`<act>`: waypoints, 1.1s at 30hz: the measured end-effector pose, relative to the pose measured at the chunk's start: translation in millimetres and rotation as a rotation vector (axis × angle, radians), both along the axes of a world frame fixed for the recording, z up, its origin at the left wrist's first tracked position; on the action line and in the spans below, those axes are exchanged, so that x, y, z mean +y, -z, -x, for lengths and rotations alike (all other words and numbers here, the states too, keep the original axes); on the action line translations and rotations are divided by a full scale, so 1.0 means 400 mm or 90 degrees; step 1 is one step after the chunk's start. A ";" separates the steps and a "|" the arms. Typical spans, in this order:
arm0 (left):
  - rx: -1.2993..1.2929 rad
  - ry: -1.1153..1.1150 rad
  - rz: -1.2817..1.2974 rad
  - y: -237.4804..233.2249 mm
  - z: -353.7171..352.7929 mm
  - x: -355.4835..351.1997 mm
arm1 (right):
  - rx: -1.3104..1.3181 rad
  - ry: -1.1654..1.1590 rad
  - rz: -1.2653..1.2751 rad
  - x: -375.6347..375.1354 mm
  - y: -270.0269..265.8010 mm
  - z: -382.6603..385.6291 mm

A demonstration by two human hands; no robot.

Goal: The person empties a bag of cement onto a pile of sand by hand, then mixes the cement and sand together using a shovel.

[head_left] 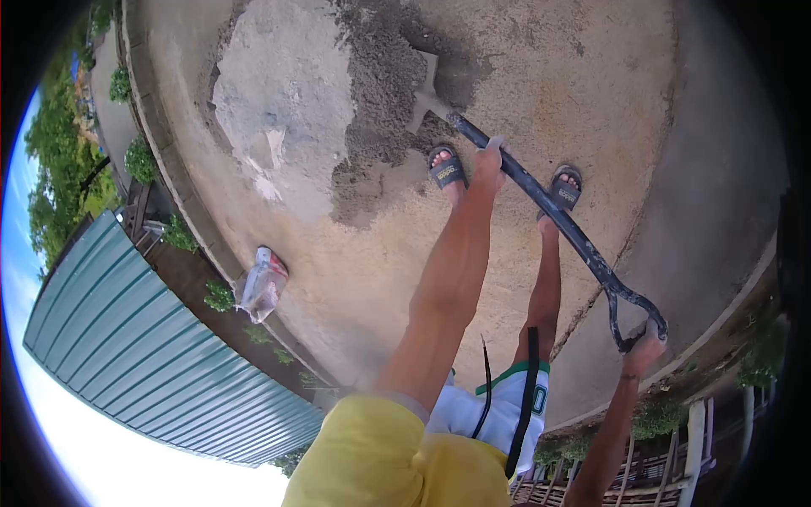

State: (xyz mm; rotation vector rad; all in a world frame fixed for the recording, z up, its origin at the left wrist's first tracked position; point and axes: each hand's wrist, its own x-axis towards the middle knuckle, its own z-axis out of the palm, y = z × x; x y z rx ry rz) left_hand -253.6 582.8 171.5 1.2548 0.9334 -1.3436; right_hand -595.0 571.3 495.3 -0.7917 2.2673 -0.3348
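Bag: crumpled clear plastic bag [262, 286] at the edge of the concrete slab [574, 68]; I cannot tell what is in it.
Heaps: pale grey powder heap [283, 101] beside dark grey sand [380, 101], barely blended; most of the mixing looks left.
Left hand [488, 162]: fingers closed round the shaft of the long dark metal shovel [574, 232], blade in the sand.
Right hand [644, 348]: fingers gripping its D-handle.

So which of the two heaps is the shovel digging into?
The darker heap: the shovel blade sits in its coarse, wet-looking grit. The paler heap lies beside it, smoother and clear of the blade.
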 end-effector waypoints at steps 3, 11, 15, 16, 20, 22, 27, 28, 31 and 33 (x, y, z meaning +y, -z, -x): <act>-0.007 -0.029 0.036 -0.152 -0.016 0.060 | 0.019 -0.049 -0.004 0.017 -0.044 0.010; 0.022 -0.331 0.364 -0.428 -0.294 0.182 | -0.093 -0.654 0.145 0.063 -0.137 -0.072; -0.025 -0.321 0.436 -0.494 -0.327 0.185 | -0.133 -0.542 0.116 0.144 -0.102 -0.067; -0.055 -0.295 0.397 -0.520 -0.293 0.159 | -0.173 -0.441 0.075 0.172 -0.089 -0.033; -0.096 -0.163 0.206 -0.532 -0.040 0.027 | -0.190 -0.131 -0.069 0.231 -0.090 0.302; -0.027 -0.133 0.107 -0.485 0.156 -0.033 | 0.097 -0.346 -0.151 0.219 -0.160 0.500; 0.134 0.022 0.010 -0.389 0.690 -0.093 | 0.328 -0.330 -0.035 0.173 -0.430 0.806; 0.203 0.014 -0.004 -0.380 0.753 -0.092 | 0.348 -0.190 -0.022 0.176 -0.440 0.796; 0.193 -0.019 0.009 -0.305 0.798 -0.026 | 0.397 0.020 -0.012 0.148 -0.439 0.748; 0.160 0.013 -0.077 -0.302 0.574 -0.002 | 0.371 -0.380 0.054 0.179 -0.325 0.600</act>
